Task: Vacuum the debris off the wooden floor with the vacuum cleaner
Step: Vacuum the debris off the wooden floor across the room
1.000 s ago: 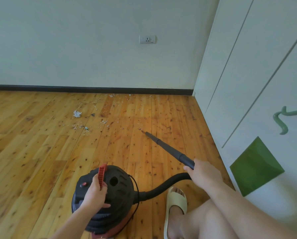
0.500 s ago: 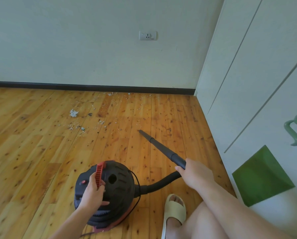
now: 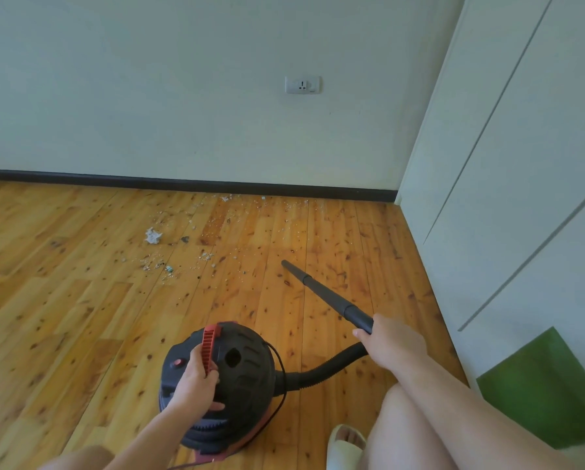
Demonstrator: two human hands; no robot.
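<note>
Black and squat, a canister vacuum cleaner stands on the wooden floor at a seated person's feet, a pale slipper just to its right. Left hand has its grip clenched around the red carry handle on top of the canister. Right hand grasps the near end of the black wand, from which a ribbed hose curves back to the canister's side. From that hand the wand slants forward and left, its open tip low over the boards and near the edge of the mess, short of the thicker scatter. Beyond the tip, debris lies spread across the planks: fine pale crumbs, a few dark bits and one crumpled white scrap on the left, with more specks reaching the dark baseboard. Above it, a wall socket sits in the plain wall; white cabinet doors close off the right side.
</note>
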